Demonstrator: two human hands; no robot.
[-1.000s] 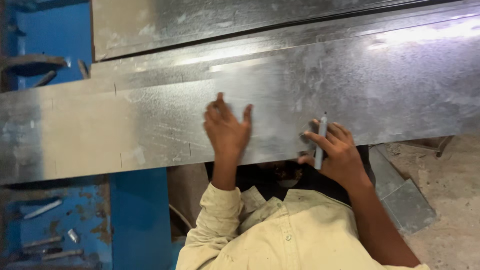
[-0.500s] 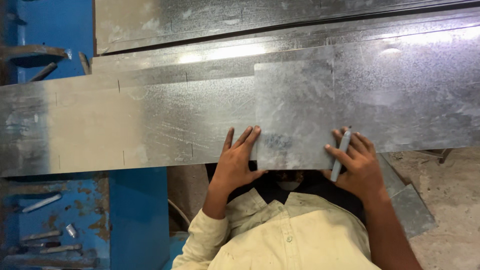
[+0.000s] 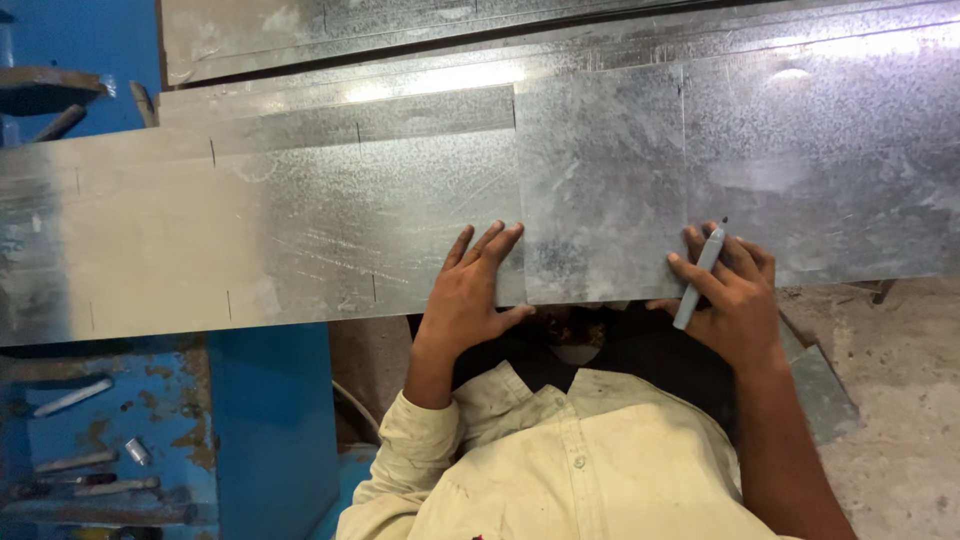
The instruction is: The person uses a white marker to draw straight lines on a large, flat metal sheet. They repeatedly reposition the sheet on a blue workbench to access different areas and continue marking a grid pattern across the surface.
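Blue machine parts (image 3: 265,420) fill the lower left of the frame, with a few small metal rods (image 3: 72,397) lying on a rusty blue shelf. Grey concrete floor (image 3: 900,400) shows at the lower right.

Long strips of shiny grey sheet metal (image 3: 280,240) run across the middle of the frame, from the left edge to the right edge. They are flat, thin and speckled, with short dark marks near their edges. A shorter sheet piece (image 3: 600,200) lies on top of them, just right of the middle.

The left hand (image 3: 478,290) lies flat and wide, fingers spread, pressing on the left edge of the sheet piece. The right hand (image 3: 728,290) rests on the lower edge of the strip just right of the piece and holds a grey marker pen (image 3: 697,278) between its fingers, tip pointing up toward a thin line on the metal.

It looks like the step is lining up the top piece and marking it. The next move seems to need a steady left hand, so the smooth sheet does not slide, and a careful pen tip.

A cream shirt sleeve (image 3: 420,440) shows at the bottom of the frame.
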